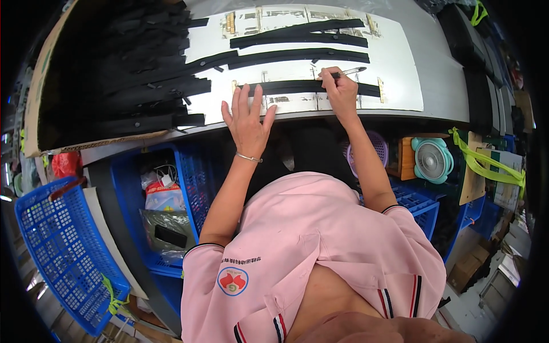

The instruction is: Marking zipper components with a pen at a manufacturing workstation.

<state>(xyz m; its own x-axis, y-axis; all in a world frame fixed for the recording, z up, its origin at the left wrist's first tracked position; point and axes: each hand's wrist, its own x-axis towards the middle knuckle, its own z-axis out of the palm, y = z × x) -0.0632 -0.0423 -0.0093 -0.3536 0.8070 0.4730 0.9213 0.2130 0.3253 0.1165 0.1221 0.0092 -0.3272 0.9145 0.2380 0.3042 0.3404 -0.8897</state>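
Note:
A black fabric strip point(291, 87) lies straight across a white board point(400, 74) that carries dark marks and bits of tan tape. My left hand point(249, 117) rests flat with spread fingers, its fingertips on the strip near the left end. In my right hand point(342, 97) a slim pen point(353, 71) is pinched, its back end pointing right. That hand is over the right part of the strip; the pen's tip is hidden by the fingers. Farther up the board lie more black strips point(303, 55), two of them overlapping at the top.
A large heap of black strips point(126, 74) fills a cardboard tray point(35, 108) on the left. Below the table edge are a blue crate point(128, 183) with bagged items, a tilted blue basket point(63, 240), and a small teal fan point(433, 160). Dark padded pieces point(462, 37) stand at right.

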